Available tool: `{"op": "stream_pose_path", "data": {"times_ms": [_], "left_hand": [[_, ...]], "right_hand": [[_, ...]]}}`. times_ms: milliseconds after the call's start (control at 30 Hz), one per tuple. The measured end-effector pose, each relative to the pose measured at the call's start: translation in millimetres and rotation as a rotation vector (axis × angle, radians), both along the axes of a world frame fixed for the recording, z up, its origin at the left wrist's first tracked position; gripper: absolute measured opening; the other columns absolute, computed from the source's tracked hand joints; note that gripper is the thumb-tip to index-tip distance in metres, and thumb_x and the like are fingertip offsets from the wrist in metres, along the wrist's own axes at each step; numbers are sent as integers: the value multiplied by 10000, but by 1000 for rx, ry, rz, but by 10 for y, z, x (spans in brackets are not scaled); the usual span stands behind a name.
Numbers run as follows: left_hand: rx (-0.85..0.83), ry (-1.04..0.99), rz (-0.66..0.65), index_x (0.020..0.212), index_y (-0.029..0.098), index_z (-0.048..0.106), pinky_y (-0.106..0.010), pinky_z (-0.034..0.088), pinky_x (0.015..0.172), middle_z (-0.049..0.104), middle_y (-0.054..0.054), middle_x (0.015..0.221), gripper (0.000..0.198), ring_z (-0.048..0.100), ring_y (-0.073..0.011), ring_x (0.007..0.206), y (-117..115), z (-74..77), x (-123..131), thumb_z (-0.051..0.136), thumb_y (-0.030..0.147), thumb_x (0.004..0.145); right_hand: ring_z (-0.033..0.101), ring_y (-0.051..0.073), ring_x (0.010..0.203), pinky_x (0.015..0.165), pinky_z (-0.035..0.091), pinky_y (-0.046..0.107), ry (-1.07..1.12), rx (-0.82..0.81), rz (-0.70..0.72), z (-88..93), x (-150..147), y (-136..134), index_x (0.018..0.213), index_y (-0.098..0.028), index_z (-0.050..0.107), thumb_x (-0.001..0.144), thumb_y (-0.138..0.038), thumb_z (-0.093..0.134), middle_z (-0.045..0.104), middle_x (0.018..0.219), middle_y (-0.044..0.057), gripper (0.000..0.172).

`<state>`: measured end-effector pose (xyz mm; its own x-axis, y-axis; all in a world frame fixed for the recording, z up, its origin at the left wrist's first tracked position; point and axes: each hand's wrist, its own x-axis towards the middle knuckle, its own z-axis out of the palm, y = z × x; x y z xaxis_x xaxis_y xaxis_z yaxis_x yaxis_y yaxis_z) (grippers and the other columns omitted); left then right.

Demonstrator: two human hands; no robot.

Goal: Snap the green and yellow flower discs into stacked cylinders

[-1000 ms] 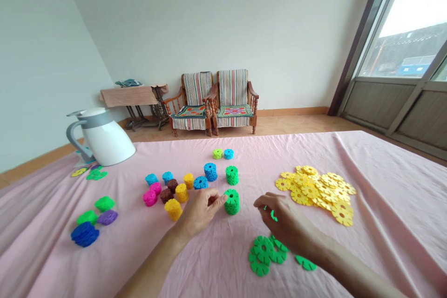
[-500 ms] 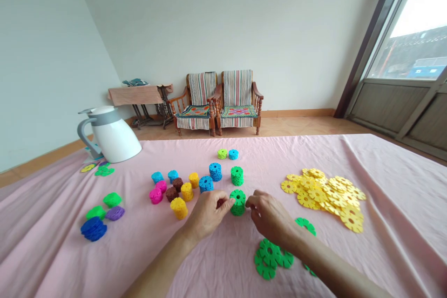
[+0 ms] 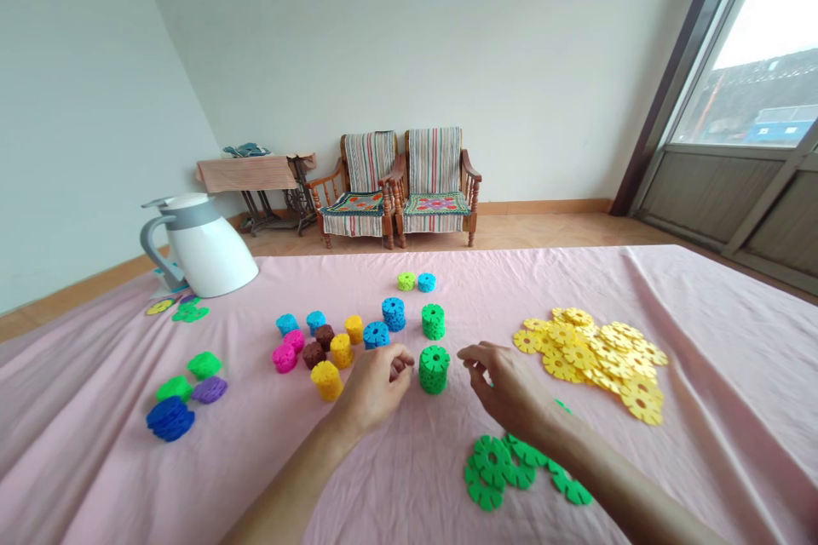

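A stack of green notched plastic discs (image 3: 434,370) stands upright on the cloth between my two hands. My left hand (image 3: 380,383) is just left of it, fingers loosely bent and holding nothing. On the other side, my right hand (image 3: 504,379) is apart from the stack, its thumb and forefinger separated with nothing between them. Behind this stack stands another green disc stack (image 3: 433,322). Loose green discs (image 3: 492,460) lie below my right forearm, partly hidden by it. A blue disc stack (image 3: 377,335) is partly covered by my left hand.
Yellow discs (image 3: 588,353) lie heaped on the right of the pink cloth (image 3: 716,460). Small yellow (image 3: 327,381), brown (image 3: 313,354) and pink stacks (image 3: 284,358) stand left of centre. Dark blue discs (image 3: 170,419) lie further left. A white jug (image 3: 214,251) stands at the back left.
Both hands have drawn away from the front green stack, the left one leftward and the right one rightward. The stack stays standing. More of the loose green discs shows under my right forearm.
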<state>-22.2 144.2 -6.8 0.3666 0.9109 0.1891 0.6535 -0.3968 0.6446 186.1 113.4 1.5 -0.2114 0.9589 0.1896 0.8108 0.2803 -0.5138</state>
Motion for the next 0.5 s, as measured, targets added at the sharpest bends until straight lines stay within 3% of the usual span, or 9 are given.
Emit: {"op": "stream_pose_path", "data": {"times_ms": [267,500], "left_hand": [[56,173,-64,640,172,553,-230,252,509,578,16,594,152,514,-126,563,-69,14,59,454,100,729],[132,212,-37,648,186,533,-243,276,541,589,-1,657,168,534,-147,616,-123,53,81,444,59,711]], "right_hand": [[597,149,742,635,335,244,-280,33,47,65,-115,9,811,-168,617,734,-25,397,643,810,61,274],[579,142,673,592,286,263,-393,90,55,95,-162,42,770,-172,586,742,-27,404,632,775,49,235]]}}
